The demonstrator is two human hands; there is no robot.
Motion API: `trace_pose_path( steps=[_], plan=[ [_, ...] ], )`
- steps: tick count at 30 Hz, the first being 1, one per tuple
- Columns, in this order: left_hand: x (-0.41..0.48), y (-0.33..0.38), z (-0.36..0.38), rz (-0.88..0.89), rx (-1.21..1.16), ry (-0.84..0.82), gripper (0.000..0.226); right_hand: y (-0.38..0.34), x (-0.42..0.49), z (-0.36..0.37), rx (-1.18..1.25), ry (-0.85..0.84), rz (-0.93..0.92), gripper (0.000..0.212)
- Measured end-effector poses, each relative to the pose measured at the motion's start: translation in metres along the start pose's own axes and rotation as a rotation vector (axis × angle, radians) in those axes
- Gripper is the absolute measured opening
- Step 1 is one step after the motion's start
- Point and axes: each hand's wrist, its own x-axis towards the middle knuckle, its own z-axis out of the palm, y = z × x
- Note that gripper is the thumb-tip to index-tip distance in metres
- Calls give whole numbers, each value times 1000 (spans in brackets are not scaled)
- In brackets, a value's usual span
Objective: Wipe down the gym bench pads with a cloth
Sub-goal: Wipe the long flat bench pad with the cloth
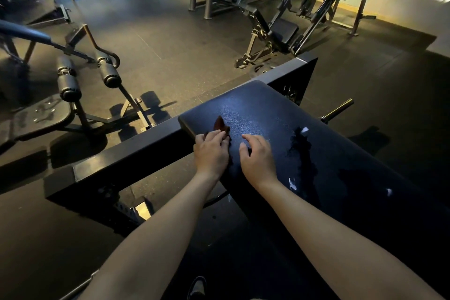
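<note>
A dark blue bench pad [272, 114] runs from the middle of the view to the lower right, with torn patches showing white along its right side. A small dark brown cloth [221, 125] lies on the pad near its left edge. My left hand [211, 153] lies on the cloth, fingers curled over its near part, pressing it to the pad. My right hand [257, 156] rests on the pad just right of the cloth, fingers loosely bent, holding nothing.
A black steel frame beam [126, 158] runs along the pad's left side. A roller-pad machine [87, 75] stands to the left, and an incline bench [275, 29] with plate-loaded racks stands beyond. A metal peg [338, 111] sticks out right of the pad. My shoe [198, 286] shows below.
</note>
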Motion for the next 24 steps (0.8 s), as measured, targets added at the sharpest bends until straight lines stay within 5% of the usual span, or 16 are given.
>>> trace_pose_path(
  steps=[7,13,21,24],
  plan=[
    [-20,-14,5,448,24,-62,38,5,-15,9,67,100,33,25],
    [7,-16,3,204,-9,1,30,0,-13,9,-58,-27,-43,35],
    [-41,-38,2,468,-119,-80,32,-10,-27,18,-12,59,-73,28],
    [-26,-46,-6,270,-115,-63,29,-7,-25,20,-144,-21,-150,31]
  ],
)
